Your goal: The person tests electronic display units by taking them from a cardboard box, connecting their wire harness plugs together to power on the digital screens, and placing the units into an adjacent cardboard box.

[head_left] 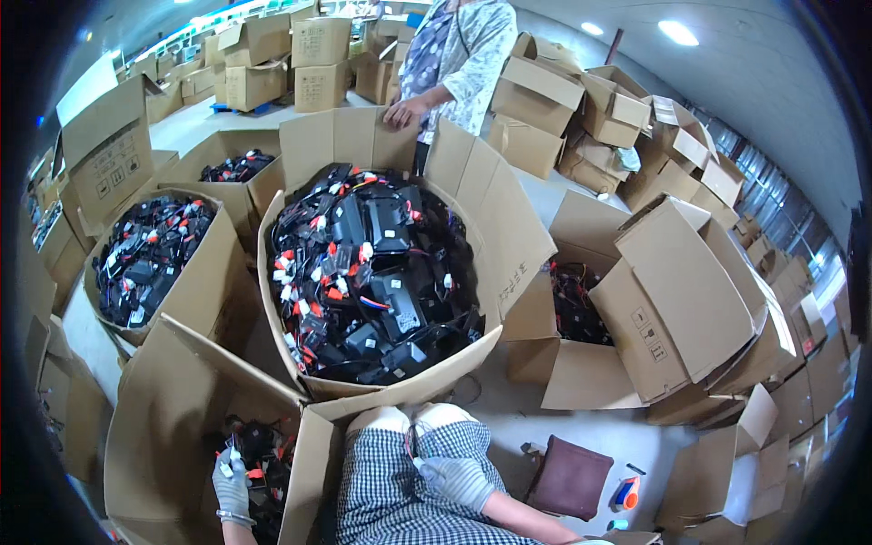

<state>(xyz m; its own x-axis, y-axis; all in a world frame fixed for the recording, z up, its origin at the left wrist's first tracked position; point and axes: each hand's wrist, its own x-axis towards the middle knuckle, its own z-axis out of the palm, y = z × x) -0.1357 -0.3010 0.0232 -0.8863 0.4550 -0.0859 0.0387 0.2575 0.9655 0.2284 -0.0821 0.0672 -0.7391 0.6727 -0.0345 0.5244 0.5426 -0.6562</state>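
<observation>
My left hand (231, 486), in a pale glove, reaches into the lower-left carton (182, 391). Its fingers are closed at a small white connector (234, 455) beside black wired modules (257, 440). Over my lap, my right hand (460, 481), also gloved, pinches a thin cable (411, 443) that has a white piece at its end. Checked cloth (386, 495) covers my thighs under that hand. Straight ahead, a large open carton (522, 263) is heaped with black plastic modules (396, 304) with red and white connectors.
Beyond the large carton stands a person (459, 64), one hand on its rim. Another full carton (195, 282) is at the left. Tilted open cartons (677, 300) crowd the right. On the floor lie a maroon cushion (570, 477) and an orange-and-blue tape roll (627, 493).
</observation>
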